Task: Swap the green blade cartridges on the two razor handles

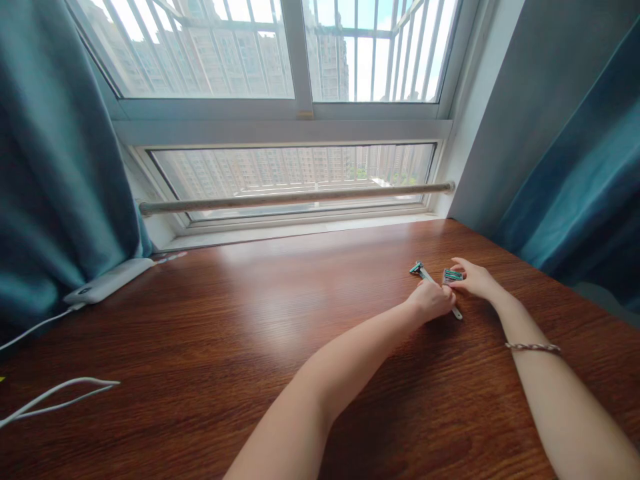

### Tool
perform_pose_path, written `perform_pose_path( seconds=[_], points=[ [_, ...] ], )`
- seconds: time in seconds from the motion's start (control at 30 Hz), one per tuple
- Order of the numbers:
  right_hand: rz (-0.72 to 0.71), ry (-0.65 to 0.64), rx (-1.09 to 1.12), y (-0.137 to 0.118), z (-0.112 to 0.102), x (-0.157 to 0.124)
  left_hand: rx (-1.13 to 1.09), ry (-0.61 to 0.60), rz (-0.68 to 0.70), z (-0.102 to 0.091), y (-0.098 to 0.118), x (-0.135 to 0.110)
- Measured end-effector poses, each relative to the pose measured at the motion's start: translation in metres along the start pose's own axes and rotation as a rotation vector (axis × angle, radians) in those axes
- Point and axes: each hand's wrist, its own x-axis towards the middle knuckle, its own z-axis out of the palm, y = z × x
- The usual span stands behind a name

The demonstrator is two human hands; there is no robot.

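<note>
My left hand point(431, 300) is closed around the white handle of a razor point(425, 273). The razor's teal and dark head points up and to the left, and the handle's end sticks out below my fingers. Just to the right, my right hand point(475, 278) grips a small clear case of razor blade cartridges point(453, 275) between thumb and fingers. Teal and dark strips show in the case. Both hands are close together over the right part of the brown wooden tabletop point(280, 347).
A white power strip point(110, 281) with a cable lies at the left by a blue curtain point(60, 147). A looped white cable point(65, 393) rests at the near left. Behind the table, a rail point(300, 197) crosses the window. Another blue curtain point(580, 193) hangs at the right.
</note>
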Motion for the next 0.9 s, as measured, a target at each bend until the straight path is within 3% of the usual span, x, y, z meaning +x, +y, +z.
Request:
perform_pose_path(
  seconds=[0.17, 0.33, 0.63, 0.9],
  points=[
    [0.014, 0.098, -0.1, -0.001, 0.001, 0.001, 0.0, -0.004, 0.01, 0.0, -0.001, -0.001],
    [-0.047, 0.129, -0.117, -0.022, 0.002, 0.0, 0.04, 0.009, 0.023, -0.004, -0.011, -0.03],
    [-0.303, -0.048, 0.044, -0.102, 0.034, -0.021, 0.128, -0.041, 0.048, -0.033, -0.035, -0.134],
    [-0.416, -0.231, 0.28, -0.153, 0.061, -0.056, 0.168, -0.103, 0.032, -0.065, -0.042, -0.237]
  ],
)
